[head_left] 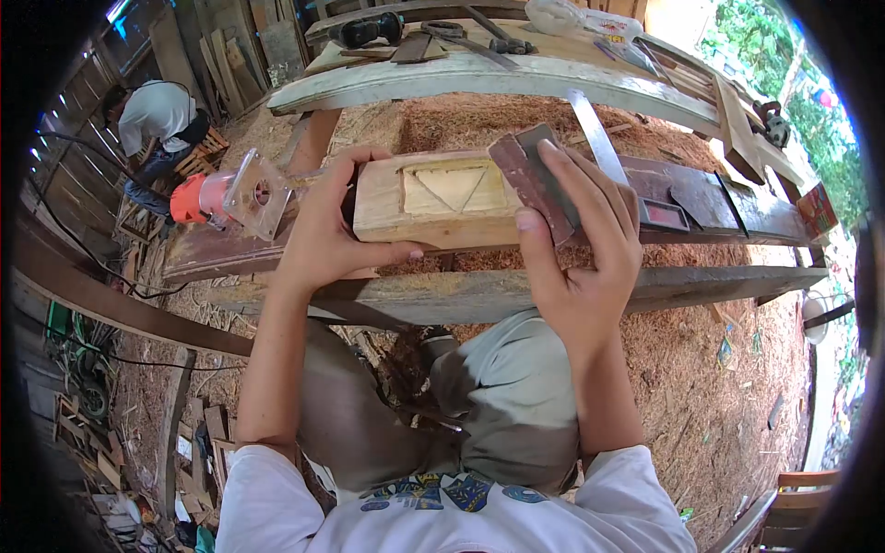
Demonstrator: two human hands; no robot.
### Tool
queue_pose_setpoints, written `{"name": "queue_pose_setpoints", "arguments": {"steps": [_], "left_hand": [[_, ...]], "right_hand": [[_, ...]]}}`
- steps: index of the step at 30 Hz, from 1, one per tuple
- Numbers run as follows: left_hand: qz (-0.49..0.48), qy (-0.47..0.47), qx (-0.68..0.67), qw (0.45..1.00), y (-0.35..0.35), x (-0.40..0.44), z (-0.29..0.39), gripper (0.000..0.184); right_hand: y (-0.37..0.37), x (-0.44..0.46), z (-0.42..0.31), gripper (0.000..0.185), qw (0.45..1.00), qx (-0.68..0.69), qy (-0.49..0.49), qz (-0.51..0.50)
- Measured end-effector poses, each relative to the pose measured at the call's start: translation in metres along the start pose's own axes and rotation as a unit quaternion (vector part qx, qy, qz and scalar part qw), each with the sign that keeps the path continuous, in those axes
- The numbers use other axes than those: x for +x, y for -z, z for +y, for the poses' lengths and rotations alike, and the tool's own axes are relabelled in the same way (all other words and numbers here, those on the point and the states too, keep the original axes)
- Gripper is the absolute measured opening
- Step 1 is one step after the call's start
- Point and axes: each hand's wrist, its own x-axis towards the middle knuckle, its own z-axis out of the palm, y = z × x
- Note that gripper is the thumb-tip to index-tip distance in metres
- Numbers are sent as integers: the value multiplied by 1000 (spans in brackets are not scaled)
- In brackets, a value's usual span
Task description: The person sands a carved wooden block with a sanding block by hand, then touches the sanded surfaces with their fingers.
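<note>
A pale wooden block [396, 223] lies above the dark plank bench in front of me. Its top face has a shallow rectangular recess with a V-shaped line across it. My left hand [324, 229] grips the block's left end, fingers behind and thumb along the near side. In my right hand [590, 241] is a piece of sandpaper [527, 184], reddish brown on one side and dark grey on the other, pinched between thumb and fingers. It is tilted over the block's right end, hiding that end. Whether it touches the wood I cannot tell.
An orange power tool with a clear base [253, 195] lies left of the block. A try square [597, 138] lies behind my right hand. Tools lie on the white-edged back bench [415, 85]. Another person [166, 120] bends over at far left. Shavings cover the ground.
</note>
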Motion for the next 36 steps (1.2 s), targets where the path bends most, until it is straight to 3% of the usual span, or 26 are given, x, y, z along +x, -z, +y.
{"name": "queue_pose_setpoints", "arguments": {"steps": [1, 7, 13, 16, 19, 24, 26, 28, 36], "left_hand": [[17, -14, -6, 1000, -3, -1, -1, 103], [-15, 33, -39, 999, -3, -2, 4, 103], [12, -88, -40, 995, -4, 5, -10, 103], [-9, -19, -2, 1000, -3, 0, -1, 104], [18, -26, 7, 999, -5, -2, -5, 102], [41, -61, 22, 997, -6, -1, -4, 100], [37, -50, 46, 997, -3, -2, 4, 99], [57, -44, 89, 993, -4, -5, 8, 97], [33, -36, -33, 998, -4, 6, -2, 87]], "right_hand": [[-1, 0, -1, 53, 1000, -1, -2, -3], [-4, 0, -9, 46, 1000, 10, -27, 9], [3, 16, -15, 35, 989, -11, -16, -148], [-3, 23, -9, 28, 982, 75, -59, -164], [7, 41, -13, 26, 973, 45, -61, -219], [4, 65, 11, 29, 965, 77, 5, -251], [-1, 70, 15, 32, 944, 143, -60, -291], [-4, 74, 17, 34, 944, 144, -62, -289], [-10, 90, 21, 43, 936, 107, 22, -336]]}}
